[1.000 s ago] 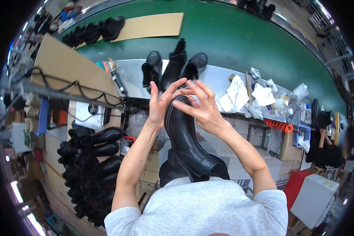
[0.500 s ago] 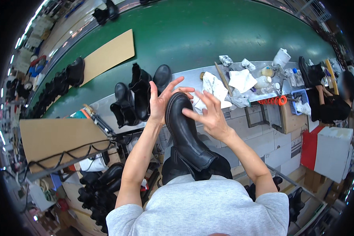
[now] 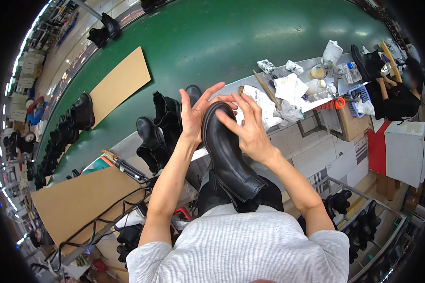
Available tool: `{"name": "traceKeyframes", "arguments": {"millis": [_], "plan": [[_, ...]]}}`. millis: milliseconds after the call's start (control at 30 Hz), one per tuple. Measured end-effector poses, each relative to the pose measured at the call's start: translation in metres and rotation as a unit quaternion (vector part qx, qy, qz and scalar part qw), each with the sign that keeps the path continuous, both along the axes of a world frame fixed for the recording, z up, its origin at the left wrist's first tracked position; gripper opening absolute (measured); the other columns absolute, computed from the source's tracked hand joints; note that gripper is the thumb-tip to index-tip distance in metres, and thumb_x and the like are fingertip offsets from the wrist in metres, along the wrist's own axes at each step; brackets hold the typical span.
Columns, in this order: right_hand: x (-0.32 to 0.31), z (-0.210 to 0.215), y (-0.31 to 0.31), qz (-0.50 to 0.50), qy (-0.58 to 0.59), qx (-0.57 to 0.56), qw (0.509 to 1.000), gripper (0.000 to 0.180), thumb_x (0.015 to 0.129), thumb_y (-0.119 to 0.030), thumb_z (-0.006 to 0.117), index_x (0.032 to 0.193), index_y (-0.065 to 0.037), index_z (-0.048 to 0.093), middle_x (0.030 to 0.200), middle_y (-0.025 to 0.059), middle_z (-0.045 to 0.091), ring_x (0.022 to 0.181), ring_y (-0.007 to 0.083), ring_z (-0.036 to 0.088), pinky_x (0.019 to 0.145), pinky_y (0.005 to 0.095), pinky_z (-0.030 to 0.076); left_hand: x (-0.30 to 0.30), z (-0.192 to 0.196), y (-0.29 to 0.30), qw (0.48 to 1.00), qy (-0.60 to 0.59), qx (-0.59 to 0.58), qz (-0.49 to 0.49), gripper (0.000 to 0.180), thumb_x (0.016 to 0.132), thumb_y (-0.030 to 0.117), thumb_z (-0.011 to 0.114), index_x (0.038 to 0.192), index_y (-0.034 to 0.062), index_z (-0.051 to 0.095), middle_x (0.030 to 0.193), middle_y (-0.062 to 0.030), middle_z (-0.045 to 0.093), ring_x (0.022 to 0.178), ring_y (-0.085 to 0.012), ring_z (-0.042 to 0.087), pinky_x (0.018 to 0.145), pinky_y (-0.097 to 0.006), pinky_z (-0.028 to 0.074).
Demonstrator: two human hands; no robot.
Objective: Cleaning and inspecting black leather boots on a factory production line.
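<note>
A black leather ankle boot (image 3: 225, 153) is propped against my lap, toe pointing away from me and shaft toward my body. My left hand (image 3: 193, 120) is beside the toe on the sole side, its thumb up and fingers stretched out, some passing behind the toe tip. On the other side, my right hand (image 3: 255, 134) lays its thumb across the toe's upper. Its other fingers are extended and angled toward the tip. Just beyond my left hand, more black boots (image 3: 149, 141) stand on the bench edge.
A green work surface (image 3: 198, 52) carries a cardboard sheet (image 3: 120, 85) and a row of black boots (image 3: 66, 129). White cloths (image 3: 290, 89), bottles (image 3: 315, 86) and a wooden-handled tool (image 3: 267, 88) lie at right. A co-worker (image 3: 396, 99) sits far right. Boot racks (image 3: 359, 226) flank me.
My right hand has moved in, its thumb now lying over the toe. The left hand stays beside the toe. My view has turned, so the bench appears shifted.
</note>
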State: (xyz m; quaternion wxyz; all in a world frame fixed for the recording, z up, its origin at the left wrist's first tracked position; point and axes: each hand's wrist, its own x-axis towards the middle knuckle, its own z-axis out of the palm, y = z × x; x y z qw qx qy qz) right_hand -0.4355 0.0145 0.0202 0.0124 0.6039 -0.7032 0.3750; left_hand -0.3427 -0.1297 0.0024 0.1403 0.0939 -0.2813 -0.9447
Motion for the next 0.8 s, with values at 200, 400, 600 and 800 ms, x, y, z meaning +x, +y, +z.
{"name": "traceKeyframes", "arguments": {"millis": [200,400,600,800], "plan": [[-0.031,-0.05,0.029,-0.159,-0.187,0.024,0.969,0.031,0.081,-0.005,0.057,0.111,-0.009,0.064,0.121,0.0192,0.05,0.112,0.0364,0.049,0.088,0.0438,0.046,0.011,-0.005,-0.019,1.0,-0.001,-0.012,0.004,0.104,0.079,0.081,0.015,0.138,-0.0029,0.029,0.118,-0.0253,0.052,0.104,-0.0321,0.056,0.091,-0.045,0.046],[-0.056,-0.147,0.008,-0.294,-0.06,0.278,0.912,0.033,0.076,-0.026,0.072,0.094,0.001,0.063,0.1,0.0177,0.054,0.099,0.0387,0.05,0.081,0.0475,0.045,0.015,-0.005,-0.029,0.999,-0.023,-0.035,0.006,0.105,0.079,0.081,0.012,0.138,-0.0035,0.03,0.115,-0.024,0.054,0.1,-0.0297,0.057,0.088,-0.041,0.048],[-0.063,-0.103,-0.002,-0.245,-0.13,-0.004,0.961,0.012,0.072,-0.008,0.066,0.073,0.0,0.057,0.111,0.0174,0.055,0.109,0.0382,0.049,0.093,0.0466,0.038,0.017,-0.005,-0.041,1.0,0.01,-0.021,-0.011,0.104,0.08,0.08,0.011,0.138,-0.0036,0.032,0.096,-0.0181,0.056,0.092,-0.0274,0.057,0.082,-0.036,0.05],[-0.019,0.009,-0.026,0.163,-0.154,-0.05,0.973,0.015,0.068,-0.002,0.069,0.081,-0.003,0.06,0.113,0.0125,0.058,0.109,0.0334,0.054,0.091,0.0399,0.044,-0.01,-0.004,-0.033,1.0,0.01,0.011,-0.009,0.103,0.079,0.081,0.019,0.139,-0.0023,0.032,0.102,-0.015,0.057,0.095,-0.0228,0.057,0.085,-0.036,0.049]]}}
